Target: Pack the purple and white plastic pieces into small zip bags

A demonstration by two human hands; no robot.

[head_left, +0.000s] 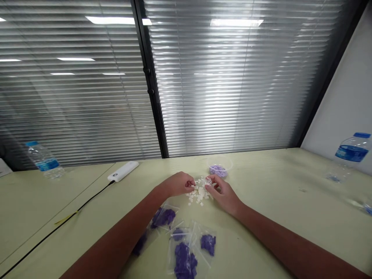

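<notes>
Small white pieces (200, 192) lie in a loose heap on the pale table, between my two hands. My left hand (181, 183) is at the heap's left edge, fingers curled into a pinch; what is between the fingertips is too small to make out. On the right side, my right hand (221, 190) has thumb and fingers closed on a small clear plastic bag (208, 181), partly hidden by the fingers. Just behind it stands a round clear tub (218, 167) with light purple pieces in it. Nearer me lie several clear zip bags (183, 254) of dark purple pieces, some partly behind my left forearm.
A white power strip (123, 171) with a black cable (61, 223) lies at the left. Water bottles with blue caps stand at far left (46, 161) and far right (350, 155). Window blinds (221, 85) rise behind the table (270, 186).
</notes>
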